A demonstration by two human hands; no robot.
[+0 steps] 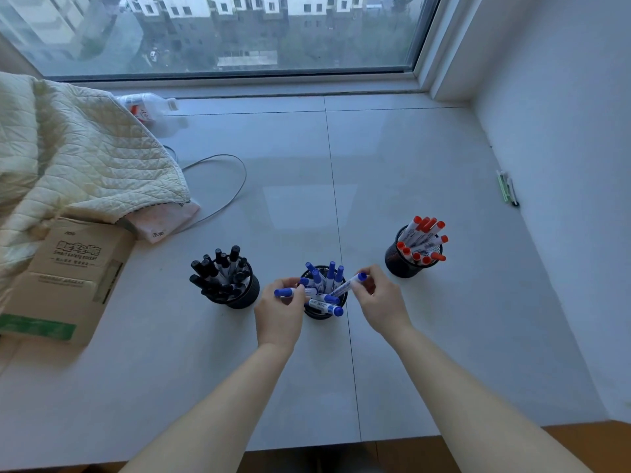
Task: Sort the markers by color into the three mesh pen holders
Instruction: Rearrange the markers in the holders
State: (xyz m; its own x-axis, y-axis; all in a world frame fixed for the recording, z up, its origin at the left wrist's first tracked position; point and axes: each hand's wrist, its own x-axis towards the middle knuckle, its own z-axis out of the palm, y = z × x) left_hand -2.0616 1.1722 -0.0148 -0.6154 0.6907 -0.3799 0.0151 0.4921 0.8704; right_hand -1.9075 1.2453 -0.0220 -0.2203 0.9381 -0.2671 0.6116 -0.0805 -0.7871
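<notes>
Sort looks almost done — landmark is the middle holder (325, 310), full of blue-capped markers. Left of it the black holder (239, 295) has only black markers; right of it and a bit farther back, the red holder (411, 264) has only red ones. Left hand (280, 317) sits just left of the middle holder's rim, fingers curled, pinching a blue marker (285, 292) that points away from the holder. Right hand (379, 302) sits just right of the rim, fingertips pinching another blue marker (348, 285) slanted with its lower end inside the holder. Likely left: drop these two in. A few pens (508, 187) lie far right by the wall — color unclear.
</notes>
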